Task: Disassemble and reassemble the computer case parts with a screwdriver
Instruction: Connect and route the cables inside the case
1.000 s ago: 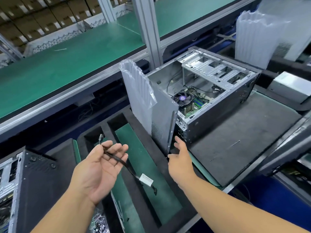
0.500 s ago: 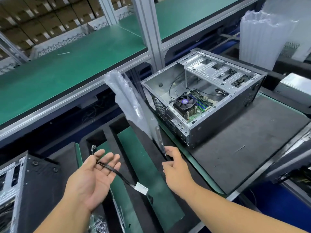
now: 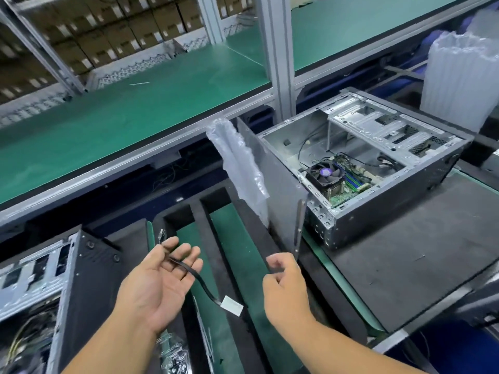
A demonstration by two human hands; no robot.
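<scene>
**A:** What do you count?

**B:** I see two hands and two cases. The open computer case (image 3: pixel 378 168) lies on its side on the dark mat (image 3: pixel 405 265) at right, open face up, with one fan (image 3: pixel 324 175) showing inside. A second case (image 3: pixel 40 292) sits at the near left edge, partly cut off. One side panel (image 3: pixel 278 184) stands upright on its edge against the open case's left end, with a bubble-wrap sheet (image 3: pixel 237 168) hanging on its far-left side.

**A:** Which way does the open case run?

**B:** Its long axis goes from near left to far right.

**A:** And my hands?

**B:** My left hand (image 3: pixel 159 282) is palm up, fingers spread, with a black cable (image 3: pixel 194 273) lying across them; its white tag (image 3: pixel 232 306) hangs off to the right. My right hand (image 3: pixel 283 284) has curled fingers, just below the panel's near corner; I cannot tell whether it grips anything.

**A:** What is around?

**B:** A foam tray (image 3: pixel 216 238) with green-floored slots lies between the hands, and a green bench (image 3: pixel 135 109) runs along the far side.
</scene>
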